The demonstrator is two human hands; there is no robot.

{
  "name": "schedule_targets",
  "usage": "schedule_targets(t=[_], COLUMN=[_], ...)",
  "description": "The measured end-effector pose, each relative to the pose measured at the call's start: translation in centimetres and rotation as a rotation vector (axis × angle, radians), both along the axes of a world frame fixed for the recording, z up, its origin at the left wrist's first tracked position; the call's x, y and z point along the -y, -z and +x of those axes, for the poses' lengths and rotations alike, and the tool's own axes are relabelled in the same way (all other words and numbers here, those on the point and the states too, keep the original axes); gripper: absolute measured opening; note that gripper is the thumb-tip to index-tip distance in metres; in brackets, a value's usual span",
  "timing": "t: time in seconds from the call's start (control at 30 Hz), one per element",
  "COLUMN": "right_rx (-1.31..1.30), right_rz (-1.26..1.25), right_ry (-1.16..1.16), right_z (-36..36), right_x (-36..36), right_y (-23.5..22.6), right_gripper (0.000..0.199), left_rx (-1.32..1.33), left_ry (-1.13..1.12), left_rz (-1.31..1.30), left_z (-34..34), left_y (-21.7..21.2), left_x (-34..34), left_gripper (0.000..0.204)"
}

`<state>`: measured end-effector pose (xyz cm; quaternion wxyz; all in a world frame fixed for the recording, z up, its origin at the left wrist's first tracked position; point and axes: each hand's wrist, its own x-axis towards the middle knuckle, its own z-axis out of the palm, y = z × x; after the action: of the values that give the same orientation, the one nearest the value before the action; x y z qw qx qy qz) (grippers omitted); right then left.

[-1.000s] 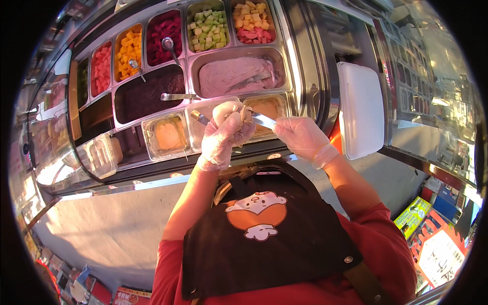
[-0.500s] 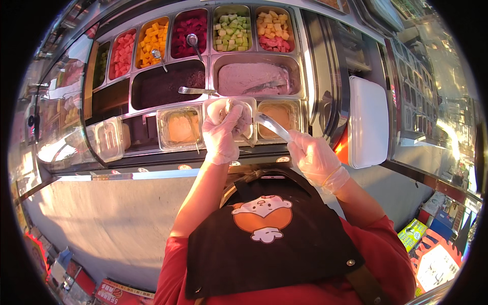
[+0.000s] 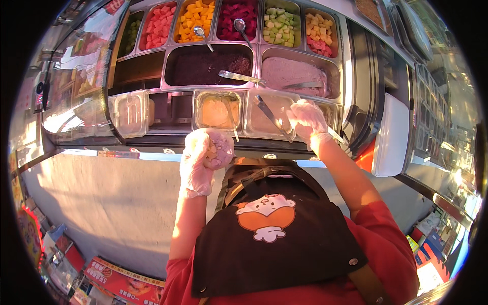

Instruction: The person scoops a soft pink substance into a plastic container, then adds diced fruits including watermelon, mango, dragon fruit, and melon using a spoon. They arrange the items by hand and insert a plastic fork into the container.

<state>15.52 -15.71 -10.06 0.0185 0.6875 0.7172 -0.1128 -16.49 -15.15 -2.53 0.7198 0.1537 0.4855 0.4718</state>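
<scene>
My gloved left hand (image 3: pixel 206 152) is cupped shut near my chest; my gloved right hand (image 3: pixel 306 118) reaches forward, fingers gripping.

Head-worn fisheye, looking steeply down

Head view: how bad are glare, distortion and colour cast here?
Head view: warm orange cast throughout; strong fisheye bends the counter edge; glare washes out the glass at the right rim; black vignette in the corners; gloved left hand and right hand overexposed but reasonably sharp.

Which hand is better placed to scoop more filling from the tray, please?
Right, probably: the right hand already grips the metal spatula over the pale tray, while the left hand is cupped around the purple ball.
</scene>
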Motion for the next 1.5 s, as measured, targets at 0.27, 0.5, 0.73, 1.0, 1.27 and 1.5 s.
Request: schedule_targets(t=[0.27,0.5,0.73,1.0,1.27,1.5], right_rx=[-0.073,0.027,0.101,0.663,-0.704,-1.025], right_rz=[-0.278,-0.358,-0.428,-0.677,-1.326,-1.375], right_ry=[0.107,0.073,-0.002,-1.072,0.416,0.741], right_z=[-17.7,-17.5,-17.7,-17.9,-14.3,-13.1], right_x=[-6.9,-8.5,-9.7,-13.2,-18.4,-19.2], right_y=[4.5,5.2,4.0,0.8,7.0,9.1], right_gripper=[0.022,0.017,0.022,0.013,0.023,0.010], left_rx=[0.248,0.471,0.819,0.940,0.976,0.939], left_ry=[0.174,0.086,-0.014,0.114,0.079,0.090], left_rz=[0.231,0.183,0.239,0.392,0.301,0.358], left_z=[-7.0,-10.5,-8.1,-4.0,-3.3,-3.7], left_y=[0.6,7.6,16.5,18.7,19.4,20.5], left_x=[-3.5,-8.2,-14.9,-18.0,-18.2,-18.2], left_gripper=[0.038,0.033,0.026,0.027,0.037,0.037])
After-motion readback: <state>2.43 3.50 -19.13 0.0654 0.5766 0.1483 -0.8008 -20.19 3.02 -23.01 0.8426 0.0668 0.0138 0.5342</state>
